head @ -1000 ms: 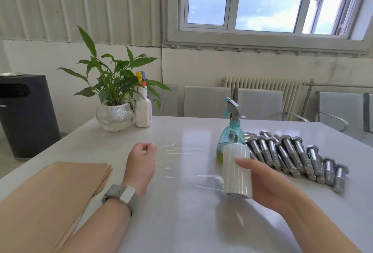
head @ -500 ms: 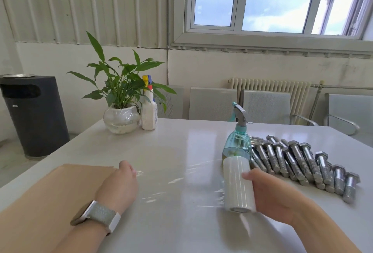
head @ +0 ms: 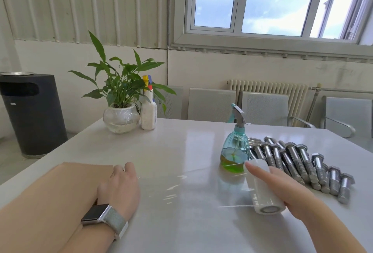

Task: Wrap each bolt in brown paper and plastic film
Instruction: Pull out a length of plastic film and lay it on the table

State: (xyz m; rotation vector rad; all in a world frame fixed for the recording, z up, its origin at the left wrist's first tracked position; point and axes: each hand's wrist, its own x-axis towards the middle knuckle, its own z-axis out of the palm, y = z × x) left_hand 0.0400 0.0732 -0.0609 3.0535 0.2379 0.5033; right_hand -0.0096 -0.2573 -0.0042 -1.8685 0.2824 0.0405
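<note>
Both hands work: left hand (head: 121, 188) seemingly pins film (head: 181, 188) beside paper (head: 60, 188); right hand (head: 282, 190) grips roll (head: 262, 196) near bolts (head: 298, 160).

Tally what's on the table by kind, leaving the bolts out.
spray bottles: 2, the teal bottle and the white bottle
potted plant: 1
film roll: 1
brown paper stack: 1
Total: 5
</note>
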